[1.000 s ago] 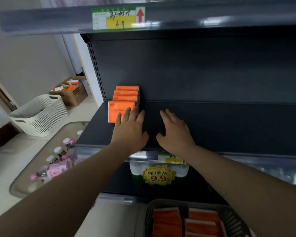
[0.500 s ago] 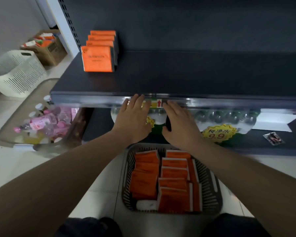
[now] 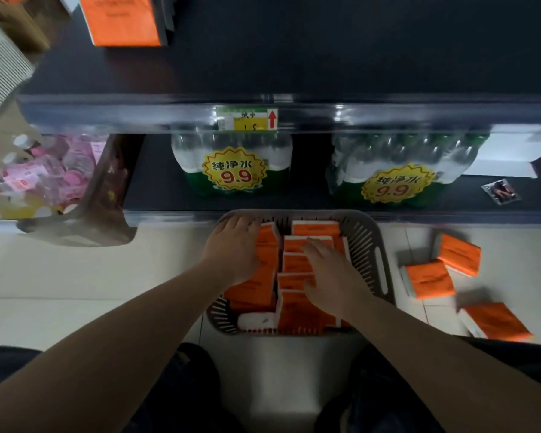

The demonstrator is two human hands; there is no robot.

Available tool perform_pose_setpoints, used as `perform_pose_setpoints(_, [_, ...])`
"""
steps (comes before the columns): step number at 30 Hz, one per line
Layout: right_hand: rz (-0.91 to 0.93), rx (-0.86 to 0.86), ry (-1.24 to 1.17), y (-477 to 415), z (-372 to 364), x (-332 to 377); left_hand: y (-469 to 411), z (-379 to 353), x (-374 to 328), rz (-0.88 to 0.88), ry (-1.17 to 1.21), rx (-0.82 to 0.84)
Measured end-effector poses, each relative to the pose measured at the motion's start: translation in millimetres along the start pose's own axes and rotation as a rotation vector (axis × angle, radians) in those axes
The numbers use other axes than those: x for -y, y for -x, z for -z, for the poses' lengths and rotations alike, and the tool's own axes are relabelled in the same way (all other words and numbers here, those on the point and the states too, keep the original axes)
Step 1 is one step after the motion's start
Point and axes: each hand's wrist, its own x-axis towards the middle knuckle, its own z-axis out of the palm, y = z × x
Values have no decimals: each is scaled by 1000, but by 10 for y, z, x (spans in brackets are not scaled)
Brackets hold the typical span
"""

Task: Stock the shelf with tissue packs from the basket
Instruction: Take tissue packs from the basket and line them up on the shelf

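Observation:
A grey slatted basket (image 3: 378, 264) stands on the floor below the shelves, holding several orange tissue packs (image 3: 315, 229). My left hand (image 3: 233, 247) lies with straight fingers over the packs at the basket's left side. Over the middle packs my right hand (image 3: 334, 275) is spread flat. Neither hand plainly grips a pack. A row of orange packs (image 3: 124, 18) stands at the left of the dark shelf (image 3: 325, 51) at the top of the view.
Three loose orange packs (image 3: 428, 279) lie on the tiled floor right of the basket. Bundles of bottled water (image 3: 233, 164) with yellow 9.9 labels fill the lower shelf. A bin of pink bottles (image 3: 44, 173) and a white basket (image 3: 0, 67) are at the left.
Both hands came down from the shelf surface, past its front edge, into the basket on the floor. The view tilted down with them.

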Motion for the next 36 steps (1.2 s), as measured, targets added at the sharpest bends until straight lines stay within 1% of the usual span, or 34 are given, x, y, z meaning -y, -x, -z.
perform_pose_setpoints(5, [-29, 82, 1, 113, -345, -111, -15, -327, 46, 25, 8, 152])
perform_pose_setpoints(10, [-51, 182, 9, 145, -550, -242, -97, -555, 118, 52, 45, 250])
perform_pose_setpoints(17, [-93, 290, 34, 104, -676, -401, -203, -721, 259, 26, -89, 389])
perform_pose_setpoints(22, [-102, 332, 69, 27, -714, -460, -213, -794, 287, 7, -138, 406])
perform_pose_setpoints(25, [-102, 358, 119, 8, -732, -479, -213, -827, 282, 19, -146, 459])
perform_pose_setpoints(28, [-106, 364, 149, 3, -736, -485, -197, -826, 282, 19, -134, 524])
perform_pose_setpoints(32, [-117, 370, 113, 8, -712, -484, -184, -790, 282, 15, -98, 546])
perform_pose_setpoints(36, [-132, 396, 59, 7, -640, -474, -188, -679, 273, 30, 37, 604])
